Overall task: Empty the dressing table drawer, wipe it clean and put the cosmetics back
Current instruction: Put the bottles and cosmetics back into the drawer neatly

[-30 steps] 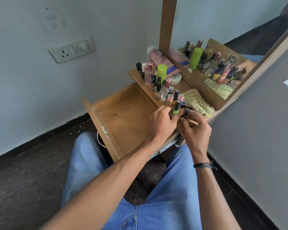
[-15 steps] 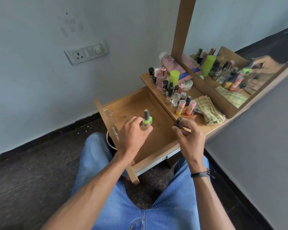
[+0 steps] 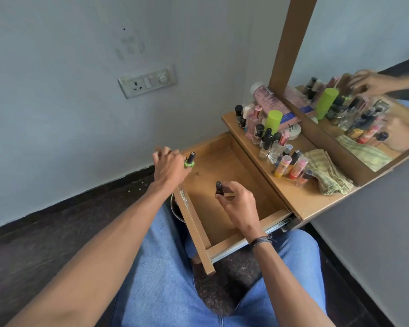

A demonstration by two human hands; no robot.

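At the left of centre, the left hand [image 3: 169,167] pinches a green nail polish bottle [image 3: 189,161] by its body, right at the far left corner of the open drawer [image 3: 222,161]. Its long axis is tilted, with the black cap pointing up and slightly right in the frame. Set down that close to the rim, it could catch the edge and drop outside. Lower and to the right, the right hand [image 3: 240,206] grips a dark nail polish bottle [image 3: 219,188] over the middle of the drawer floor, cap toward the top of the frame and nearly upright. If released crooked, either narrow bottle would likely tip and roll. The remaining cosmetics [image 3: 269,140] stand crowded at the right on the tabletop [image 3: 300,199].
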